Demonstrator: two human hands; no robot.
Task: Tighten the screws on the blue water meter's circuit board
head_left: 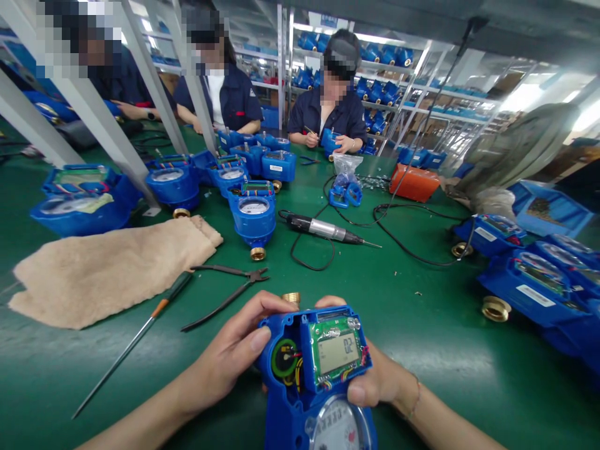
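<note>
Both my hands hold a blue water meter (281, 406) at the bottom centre. Its housing lies open, with a green circuit board and a lit LCD (338, 352) on the right side, and coloured wires around a round green part on the left. My left hand (239, 340) grips the upper left side, thumb on the rim. Around the right side wraps my right hand (375, 381), its thumb below the circuit board. A round dial (337, 425) shows at the bottom, cut off by the frame. One brass threaded end (291, 299) sticks out behind the housing.
Diagonal cutters (255, 275), a long screwdriver (140, 334) and a beige cloth (107, 269) lie left. Ahead are an electric screwdriver (323, 229) with its cable and another water meter (254, 219). More meters (529, 287) crowd the right. Co-workers (328, 109) sit across the green table.
</note>
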